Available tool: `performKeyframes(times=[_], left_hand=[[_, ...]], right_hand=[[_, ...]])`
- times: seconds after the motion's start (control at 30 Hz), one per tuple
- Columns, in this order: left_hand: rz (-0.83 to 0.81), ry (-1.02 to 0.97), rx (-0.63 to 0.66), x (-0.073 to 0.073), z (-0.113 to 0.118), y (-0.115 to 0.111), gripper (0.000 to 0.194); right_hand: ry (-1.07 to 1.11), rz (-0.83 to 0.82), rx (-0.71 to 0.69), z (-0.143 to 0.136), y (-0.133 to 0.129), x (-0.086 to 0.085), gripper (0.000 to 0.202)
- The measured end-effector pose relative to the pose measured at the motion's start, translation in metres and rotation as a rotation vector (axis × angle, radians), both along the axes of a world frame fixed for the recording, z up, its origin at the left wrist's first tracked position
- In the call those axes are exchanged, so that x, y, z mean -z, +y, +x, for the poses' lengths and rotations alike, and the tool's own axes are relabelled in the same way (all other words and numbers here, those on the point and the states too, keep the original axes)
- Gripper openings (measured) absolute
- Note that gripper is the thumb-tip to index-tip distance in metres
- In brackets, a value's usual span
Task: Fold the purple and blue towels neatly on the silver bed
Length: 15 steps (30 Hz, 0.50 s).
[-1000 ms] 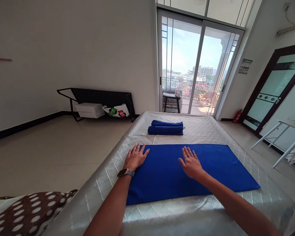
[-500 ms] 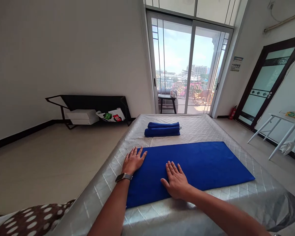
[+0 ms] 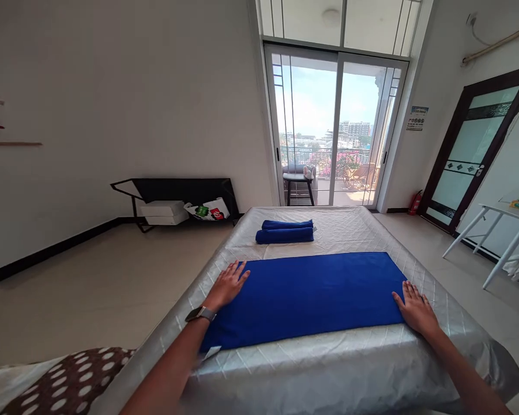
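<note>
A blue towel (image 3: 311,297) lies spread flat across the silvery quilted cover of a bed (image 3: 311,363). My left hand (image 3: 228,285), with a watch on its wrist, rests on the towel's left end, fingers stretched out. At the opposite end, my right hand (image 3: 417,308) lies palm down over the right edge, its fingers spread. Neither hand grips anything. A small white tag sticks out at the towel's near left corner. Farther back on the bed sit rolled blue towels (image 3: 284,233), side by side and touched by neither hand.
A black rack (image 3: 181,190) holding white boxes (image 3: 164,212) and a printed bag stands by the left wall. Brown polka-dot fabric (image 3: 86,374) lies at lower left. Sliding glass doors (image 3: 333,127) are behind the bed; a white table (image 3: 506,213) stands at right.
My right hand has moved from the towel's middle to its right edge. The left hand stays at the left end, shifted slightly outward. The near left tag now shows. The view has tilted a little.
</note>
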<state>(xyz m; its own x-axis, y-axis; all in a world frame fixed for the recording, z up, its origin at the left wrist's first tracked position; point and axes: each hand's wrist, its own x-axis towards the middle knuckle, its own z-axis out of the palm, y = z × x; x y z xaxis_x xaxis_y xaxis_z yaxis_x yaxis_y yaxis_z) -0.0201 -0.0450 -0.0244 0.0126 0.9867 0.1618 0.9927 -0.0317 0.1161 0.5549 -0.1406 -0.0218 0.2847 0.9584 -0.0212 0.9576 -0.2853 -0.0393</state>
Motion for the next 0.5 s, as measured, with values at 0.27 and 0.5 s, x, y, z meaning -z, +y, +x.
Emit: performKeyframes(times=[0.27, 0.5], left_hand=[[-0.067, 0.076, 0.108, 0.044, -0.011, -0.109, 0.061], [-0.099, 0.154, 0.048, 0.046, -0.013, -0.119, 0.067]], right_hand=[[0.017, 0.014, -0.003, -0.004, 0.003, 0.003, 0.077], [0.047, 0.016, 0.005, -0.004, 0.003, 0.001, 0.077]])
